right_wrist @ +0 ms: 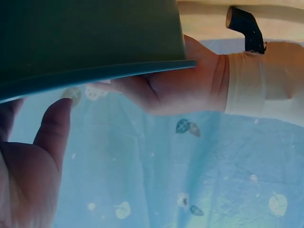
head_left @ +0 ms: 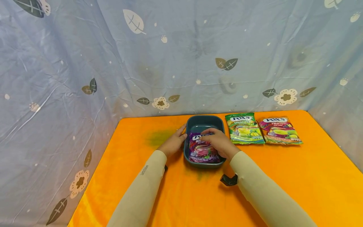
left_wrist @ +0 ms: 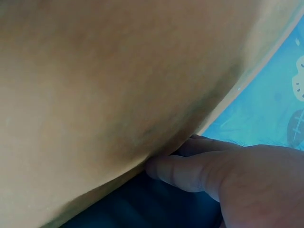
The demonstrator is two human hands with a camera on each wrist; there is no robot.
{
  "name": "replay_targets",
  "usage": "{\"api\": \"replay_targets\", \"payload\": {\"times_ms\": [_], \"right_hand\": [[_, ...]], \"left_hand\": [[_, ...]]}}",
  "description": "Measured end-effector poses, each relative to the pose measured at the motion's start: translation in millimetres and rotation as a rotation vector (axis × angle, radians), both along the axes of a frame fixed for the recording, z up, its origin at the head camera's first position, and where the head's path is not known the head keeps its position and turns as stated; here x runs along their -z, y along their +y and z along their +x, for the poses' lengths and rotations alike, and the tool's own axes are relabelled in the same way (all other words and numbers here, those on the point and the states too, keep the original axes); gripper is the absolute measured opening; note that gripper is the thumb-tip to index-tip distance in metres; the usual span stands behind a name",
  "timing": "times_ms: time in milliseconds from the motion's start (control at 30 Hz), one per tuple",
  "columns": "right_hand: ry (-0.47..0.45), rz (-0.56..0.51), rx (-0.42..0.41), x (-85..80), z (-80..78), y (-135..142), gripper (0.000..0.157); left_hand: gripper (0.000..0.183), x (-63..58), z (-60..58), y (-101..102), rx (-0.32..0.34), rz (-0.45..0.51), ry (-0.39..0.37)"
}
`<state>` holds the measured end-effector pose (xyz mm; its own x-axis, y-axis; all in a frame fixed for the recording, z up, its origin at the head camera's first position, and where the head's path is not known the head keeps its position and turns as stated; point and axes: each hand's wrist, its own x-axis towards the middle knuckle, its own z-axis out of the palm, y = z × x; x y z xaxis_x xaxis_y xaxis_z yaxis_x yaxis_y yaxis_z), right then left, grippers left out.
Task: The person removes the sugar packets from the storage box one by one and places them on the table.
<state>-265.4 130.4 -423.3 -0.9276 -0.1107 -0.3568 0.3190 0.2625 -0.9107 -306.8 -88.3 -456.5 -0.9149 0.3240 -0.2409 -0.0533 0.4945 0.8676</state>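
Note:
A dark blue-green rectangular tub [head_left: 204,122] stands on the table, with a purple Fox's candy bag [head_left: 202,151] lying flat inside it. My left hand [head_left: 173,143] is at the tub's left side, fingers stretched along the outer wall and thumb at the rim. From the right, my right hand [head_left: 220,142] reaches over the rim, its fingers touching the upper part of the bag. In the right wrist view that hand's thumb [right_wrist: 54,128] stands apart from its fingers, below the tub's edge. The left wrist view shows mostly blurred skin and the left fingers.
Right of the tub lie a green Fox's Spring Tea bag [head_left: 245,129] and a red-purple Fox's Fruits bag [head_left: 279,130], side by side. An orange cloth [head_left: 195,201] covers the table. Patterned blue curtains [head_left: 181,56] hang behind and at both sides.

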Motion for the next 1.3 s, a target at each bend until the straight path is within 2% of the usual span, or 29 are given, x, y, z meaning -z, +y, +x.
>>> {"api": "replay_targets", "payload": {"times_ms": [267,433,567,667,833,967,1133,1300], "right_hand": [[0.000,-0.073,-0.019,2.8,-1.4,2,0.045],[-0.016,-0.171,-0.069,3.6,-2.5,4,0.045],[-0.032,-0.278,-0.103,4.1,-4.3,7,0.049],[-0.019,-0.303,-0.132,4.3,-4.4,7,0.052],[0.020,-0.271,-0.190,5.6,-1.9,7,0.056],[0.076,-0.144,-0.275,7.2,2.2,8,0.063],[0.138,-0.044,-0.388,10.3,6.3,8,0.070],[0.229,0.026,-0.446,11.6,8.0,8,0.060]], "left_hand": [[0.053,-1.2,-0.8,0,0.010,0.020,-0.012],[0.054,-1.1,-0.8,0,0.026,0.020,0.001],[0.054,-1.2,0.2,1,0.029,0.056,-0.022],[0.053,-1.3,0.9,1,0.031,0.084,-0.029],[0.053,-2.2,1.7,1,0.028,0.098,-0.040],[0.053,-1.5,1.5,0,0.024,0.099,-0.054],[0.053,0.2,-0.2,0,0.033,0.043,-0.015],[0.053,0.5,0.2,0,0.032,0.067,-0.032]]}}
